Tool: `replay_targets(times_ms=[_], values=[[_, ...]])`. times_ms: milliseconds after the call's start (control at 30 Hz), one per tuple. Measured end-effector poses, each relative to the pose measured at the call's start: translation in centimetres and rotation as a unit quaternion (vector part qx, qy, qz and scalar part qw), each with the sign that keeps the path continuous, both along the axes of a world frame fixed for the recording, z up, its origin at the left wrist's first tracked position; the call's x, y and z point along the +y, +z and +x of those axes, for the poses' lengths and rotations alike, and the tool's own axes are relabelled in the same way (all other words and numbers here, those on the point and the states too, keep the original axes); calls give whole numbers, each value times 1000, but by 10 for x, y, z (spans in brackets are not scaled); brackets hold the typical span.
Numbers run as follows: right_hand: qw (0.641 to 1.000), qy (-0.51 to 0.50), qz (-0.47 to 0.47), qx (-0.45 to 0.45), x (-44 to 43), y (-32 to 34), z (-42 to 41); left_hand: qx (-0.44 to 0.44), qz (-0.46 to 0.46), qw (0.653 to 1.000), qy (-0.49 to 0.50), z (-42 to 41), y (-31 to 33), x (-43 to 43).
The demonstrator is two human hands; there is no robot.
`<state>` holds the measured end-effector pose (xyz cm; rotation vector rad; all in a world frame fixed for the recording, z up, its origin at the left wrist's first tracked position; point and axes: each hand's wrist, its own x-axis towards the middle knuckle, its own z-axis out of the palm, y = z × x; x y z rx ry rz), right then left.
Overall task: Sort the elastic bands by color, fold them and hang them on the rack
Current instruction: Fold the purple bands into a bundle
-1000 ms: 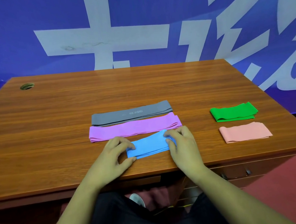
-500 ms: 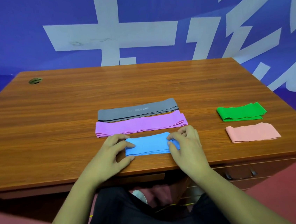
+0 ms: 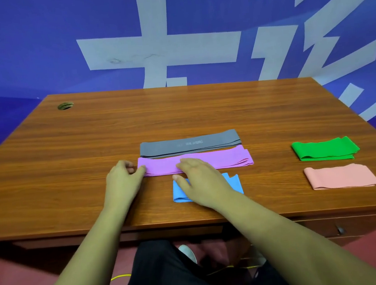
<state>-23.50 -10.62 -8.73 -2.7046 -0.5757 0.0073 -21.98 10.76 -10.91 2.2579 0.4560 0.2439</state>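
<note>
Left hand [image 3: 124, 184], right hand [image 3: 201, 183]: bare. Forearms [image 3: 93, 242]: bare to frame edge. Trousers [image 3: 171, 281]: black, faint fine texture, creased over lap. Shoe [image 3: 187, 252]: white rounded toe, showing between knees.

Three stretchy bands lie flat in a row from back to front: a long gray band [image 3: 189, 143] with tiny writing on it, a long purple band [image 3: 221, 159] just in front of it, and a short folded blue band [image 3: 234, 181] at the very front, with only its two ends showing. Far off to the right, a folded green band [image 3: 324, 150] lies flat. A folded pink band [image 3: 341, 176] lies just in front of it.
</note>
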Motion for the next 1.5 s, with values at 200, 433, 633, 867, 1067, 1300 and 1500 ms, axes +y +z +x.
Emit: replay_targets(times_ms=[200, 433, 633, 867, 1067, 1300, 1500], values=[[1000, -6, -6, 17, -1, -9, -4, 128, 101, 987, 18, 20, 5, -13], [998, -27, 32, 37, 1, -10, -3, 96, 94, 991, -13, 24, 11, -24], [996, -42, 50, 52, 7, -1, -1, -23, -40, 999, -24, 11, 20, -23], [991, -45, 99, 77, 19, 3, 4, -71, -80, 994, -11, 3, 26, -12], [981, -35, 149, 116, 28, 12, 4, -111, -64, 992, -4, -2, 37, -12], [840, -165, 457, 240, 27, 41, 28, -155, -82, 981, -85, 0, 43, -38], [740, -193, 554, 328, 14, 48, 38, -108, -158, 958, -215, 4, 39, -58]])
